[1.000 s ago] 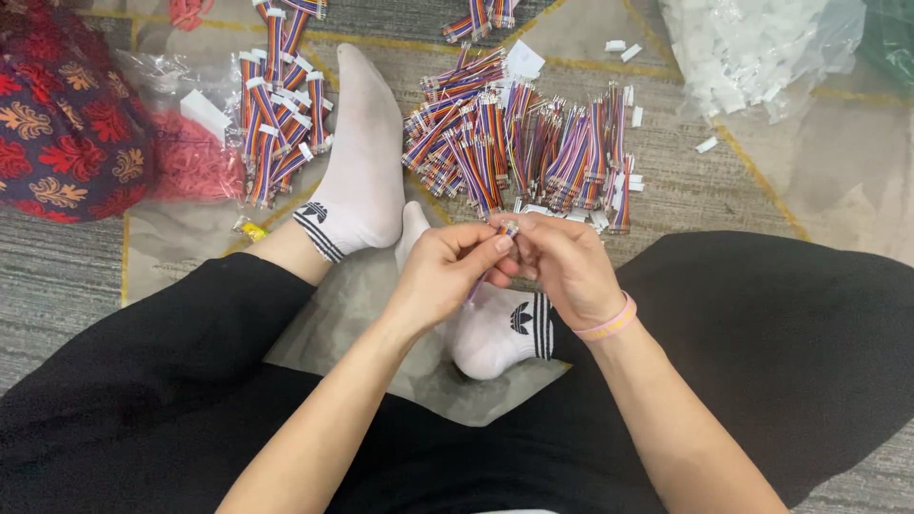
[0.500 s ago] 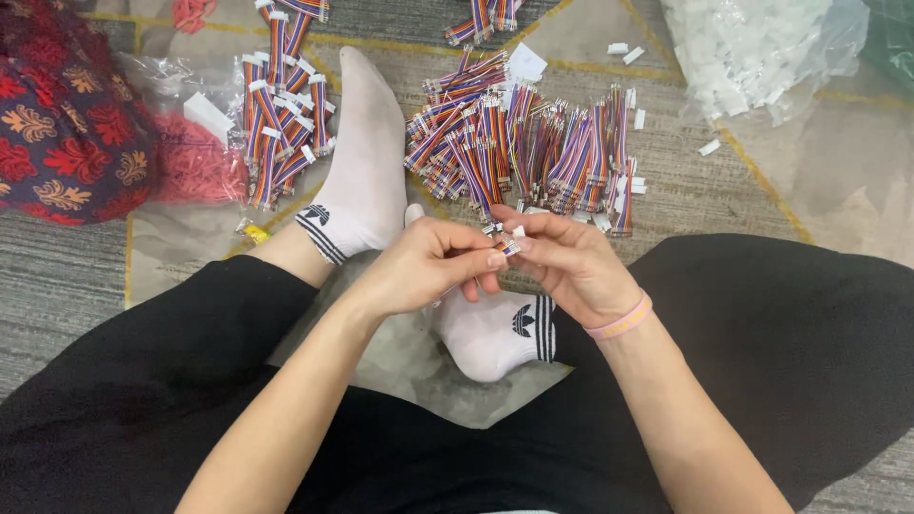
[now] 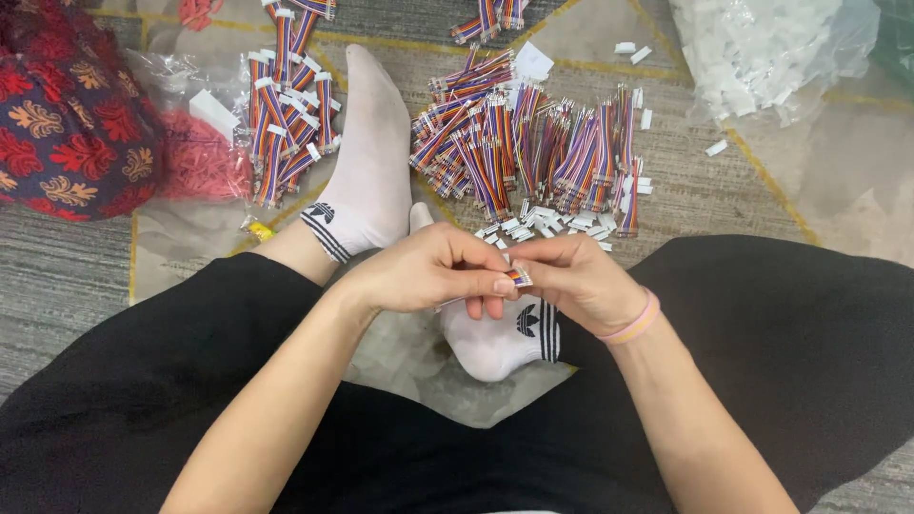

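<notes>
1. While both hands meet over the lap, a short rainbow ribbon cable [image 3: 519, 277] sits pinched between them, its striped end just poking out at the fingertips, right above the white-socked foot [image 3: 495, 338] tucked in front of the person.
2. Left hand [image 3: 428, 271] is curled over, thumb & forefinger clamped on the cable from the left side; rest of the fingers folded under.
3. Right hand [image 3: 571, 281] grips the same cable from the other side, fingertips touching the left hand's; pink wristband [image 3: 630, 324] on that wrist.
4. Whether a white plug is already on the pinched end – can't tell, fingers cover it.
5. Just beyond the hands, a scatter of small white connector housings [image 3: 538, 221] lies on the floor mat [image 3: 705, 190].
6. Behind those, a big fanned pile of rainbow cables [image 3: 533, 143], most lying roughly parallel, ends toward the person.
7. Other socked foot [image 3: 367, 157] stretches out to the left of that pile, toes pointing away.
8. Left of that foot, a 2nd bunch of cables [image 3: 286, 114], these w/ white plugs fitted, resting on a clear plastic sheet.
9. Next to it, a clear bag of red parts [image 3: 195, 162], touching a red-and-navy patterned cushion [image 3: 67, 114] at far left.
10. Top right, well apart from the hands, a clear bag of white plastic pieces [image 3: 762, 57].
11. Black trousers [image 3: 781, 343] fill the lower frame, legs crossed.
</notes>
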